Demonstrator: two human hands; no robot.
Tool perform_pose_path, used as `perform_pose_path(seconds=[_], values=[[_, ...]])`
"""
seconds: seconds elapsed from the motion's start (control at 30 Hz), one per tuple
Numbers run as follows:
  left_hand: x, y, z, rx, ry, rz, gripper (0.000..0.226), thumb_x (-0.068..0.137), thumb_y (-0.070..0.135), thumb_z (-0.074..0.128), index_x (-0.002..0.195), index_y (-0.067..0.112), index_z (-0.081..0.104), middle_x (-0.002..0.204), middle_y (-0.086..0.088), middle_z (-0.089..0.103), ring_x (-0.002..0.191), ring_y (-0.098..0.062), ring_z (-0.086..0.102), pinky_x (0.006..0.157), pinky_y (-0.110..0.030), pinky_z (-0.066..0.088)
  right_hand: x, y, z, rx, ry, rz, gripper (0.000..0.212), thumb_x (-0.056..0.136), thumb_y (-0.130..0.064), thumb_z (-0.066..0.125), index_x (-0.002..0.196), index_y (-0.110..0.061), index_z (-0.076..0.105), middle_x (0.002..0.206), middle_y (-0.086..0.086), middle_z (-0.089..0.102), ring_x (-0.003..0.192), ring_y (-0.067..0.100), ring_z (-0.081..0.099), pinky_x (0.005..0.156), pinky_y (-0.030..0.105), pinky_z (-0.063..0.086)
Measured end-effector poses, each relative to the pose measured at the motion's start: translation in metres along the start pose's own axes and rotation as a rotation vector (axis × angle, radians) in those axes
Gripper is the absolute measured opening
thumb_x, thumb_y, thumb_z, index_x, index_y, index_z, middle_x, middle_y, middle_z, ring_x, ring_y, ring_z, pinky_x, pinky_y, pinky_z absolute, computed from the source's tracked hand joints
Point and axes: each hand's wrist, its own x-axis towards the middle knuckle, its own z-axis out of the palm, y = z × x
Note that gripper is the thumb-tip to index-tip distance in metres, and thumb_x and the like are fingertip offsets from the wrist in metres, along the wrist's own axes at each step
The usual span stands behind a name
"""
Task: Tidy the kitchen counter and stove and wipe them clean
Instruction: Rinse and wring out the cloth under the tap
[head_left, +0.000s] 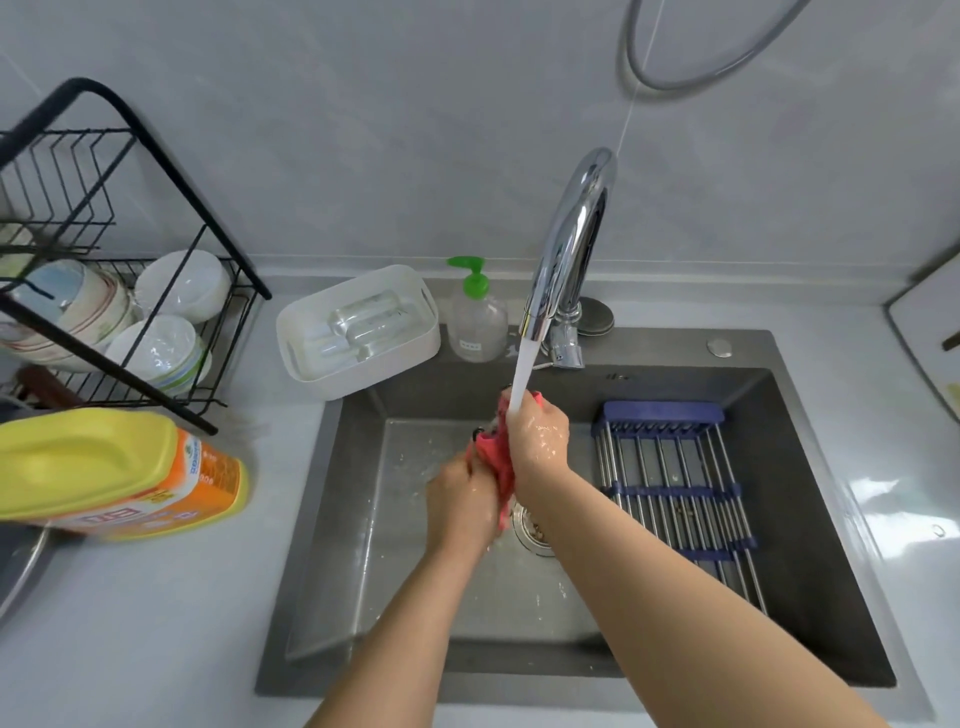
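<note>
Over the sink (332, 519), we are rinsing the cloth (493, 457), so we judge the wiping itself not yet begun.

From the head camera: water from the tap (566, 260) falls onto the pink cloth at the sink's centre. Our right hand (537, 434) grips its upper end under the stream; our left hand (462, 501), at 7 o'clock from it, is curled round the lower end. At 9 o'clock a detergent bottle (119, 473) stands on the counter (156, 623), and a soap dispenser (475, 317) at 12 o'clock. No stove shows.

2 hands (460, 501) (537, 441), cloth (496, 457) under tap (566, 249)
</note>
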Motion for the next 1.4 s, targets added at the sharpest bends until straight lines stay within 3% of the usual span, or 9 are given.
perform_pose_path(seconds=[0.13,0.3,0.47,0.67,0.77,0.9,1.1,1.27,1.4], values=[[0.001,0.020,-0.001,-0.410,-0.161,-0.261,0.038,0.103,0.029,0.035,0.081,0.008,0.058,0.048,-0.009,0.057,0.035,-0.021,0.052,0.035,-0.019,0.034,-0.002,-0.002,-0.017,-0.151,-0.228,-0.305,0.017,0.080,-0.002,0.062,0.086,-0.016,0.068,0.081,0.004,0.071,0.070,0.013,0.067,0.065,0.022,0.055],[0.001,0.038,0.012,-0.123,-0.200,-0.172,0.038,0.100,0.022,0.035,0.067,0.012,0.051,0.042,-0.001,0.050,0.028,-0.011,0.039,0.035,-0.015,0.024,0.002,-0.011,-0.020,0.023,-0.298,-0.326,0.029,0.077,0.008,0.070,0.085,-0.020,0.071,0.087,0.012,0.071,0.079,0.024,0.068,0.074,0.047,0.059],[-0.002,0.040,0.025,-0.215,-0.185,-0.188,0.023,0.070,0.033,0.036,0.061,0.014,0.045,0.044,-0.005,0.041,0.031,-0.015,0.030,0.037,-0.012,0.019,0.007,-0.025,-0.018,-0.236,-0.474,-0.460,0.018,0.085,0.008,0.063,0.095,-0.005,0.070,0.088,0.000,0.072,0.078,0.006,0.070,0.069,0.022,0.057],[-0.009,0.029,0.031,-0.249,-0.040,-0.096,0.038,0.091,0.031,0.043,0.072,0.013,0.071,0.053,-0.017,0.050,0.056,-0.016,0.041,0.045,-0.024,0.036,0.009,-0.027,-0.008,-0.099,-0.291,-0.078,0.017,0.090,-0.014,0.064,0.073,-0.012,0.064,0.070,0.005,0.065,0.055,0.017,0.060,0.045,0.027,0.051],[-0.015,0.026,0.034,-0.309,-0.049,-0.077,0.048,0.077,0.044,0.035,0.041,0.020,0.056,0.041,0.008,0.043,0.056,-0.019,0.034,0.055,-0.034,0.029,0.010,-0.028,-0.008,-0.135,-0.226,0.001,0.022,0.094,-0.015,0.054,0.075,-0.010,0.064,0.071,0.004,0.063,0.056,0.018,0.055,0.042,0.024,0.049],[-0.011,0.018,0.031,-0.151,-0.013,0.024,0.061,0.095,0.048,0.033,0.044,0.020,0.050,0.040,0.008,0.045,0.048,-0.019,0.040,0.054,-0.031,0.031,0.007,-0.031,-0.008,-0.098,-0.182,0.021,0.023,0.091,-0.013,0.052,0.071,-0.007,0.063,0.063,0.007,0.050,0.047,0.016,0.045,0.035,0.016,0.039],[0.007,0.014,0.010,-0.271,-0.090,-0.094,0.025,0.097,0.037,0.053,0.085,0.020,0.067,0.076,-0.007,0.072,0.059,-0.020,0.065,0.051,-0.027,0.048,0.018,-0.032,-0.039,-0.240,-0.280,-0.199,0.010,0.090,-0.017,0.062,0.088,-0.009,0.067,0.084,0.013,0.070,0.077,0.027,0.068,0.079,0.043,0.058],[0.019,0.014,-0.007,-0.438,-0.050,-0.129,0.010,0.090,0.016,0.064,0.080,0.018,0.065,0.075,0.000,0.070,0.078,-0.022,0.063,0.076,-0.034,0.049,0.033,-0.034,-0.083,-0.538,-0.161,-0.456,0.013,0.088,-0.019,0.067,0.077,-0.013,0.072,0.068,0.002,0.069,0.066,0.018,0.068,0.067,0.039,0.060],[0.018,0.022,-0.008,-0.269,-0.081,-0.031,0.010,0.088,0.016,0.066,0.079,0.012,0.066,0.066,0.003,0.060,0.067,-0.014,0.053,0.064,-0.029,0.041,0.037,-0.022,-0.094,-0.608,0.054,-0.483,0.016,0.089,-0.025,0.064,0.079,-0.016,0.072,0.069,0.002,0.070,0.067,0.022,0.068,0.069,0.043,0.058]])
